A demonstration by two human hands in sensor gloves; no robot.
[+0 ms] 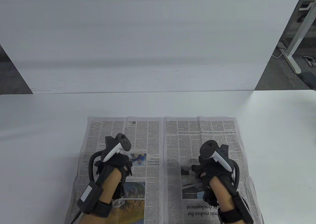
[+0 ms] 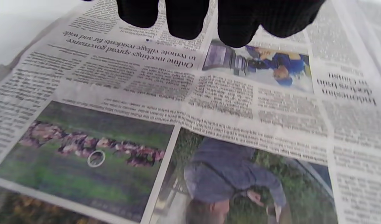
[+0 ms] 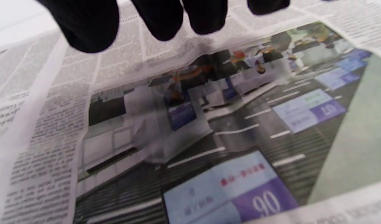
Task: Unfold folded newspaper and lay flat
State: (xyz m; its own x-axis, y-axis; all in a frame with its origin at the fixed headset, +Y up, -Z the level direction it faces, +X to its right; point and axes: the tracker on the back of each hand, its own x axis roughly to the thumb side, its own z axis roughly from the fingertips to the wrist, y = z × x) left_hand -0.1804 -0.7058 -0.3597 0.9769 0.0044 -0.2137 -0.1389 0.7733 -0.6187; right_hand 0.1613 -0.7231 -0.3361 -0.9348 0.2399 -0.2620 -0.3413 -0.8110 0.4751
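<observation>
The newspaper (image 1: 163,145) lies spread open on the white table (image 1: 37,135), two pages side by side with a centre crease, its near part reaching the view's bottom edge. My left hand (image 1: 116,159) is over the left page, my right hand (image 1: 209,164) over the right page. In the left wrist view the gloved fingertips (image 2: 184,21) hang over the printed page (image 2: 190,124), grasping nothing. In the right wrist view the fingertips (image 3: 159,21) hang just above a page (image 3: 209,130) that is slightly rumpled along a fold. I cannot tell whether either hand touches the paper.
A white panel (image 1: 148,48) stands behind the table's far edge. Bare table surface lies left, right and beyond the paper. A desk leg (image 1: 296,43) and floor show at the far right.
</observation>
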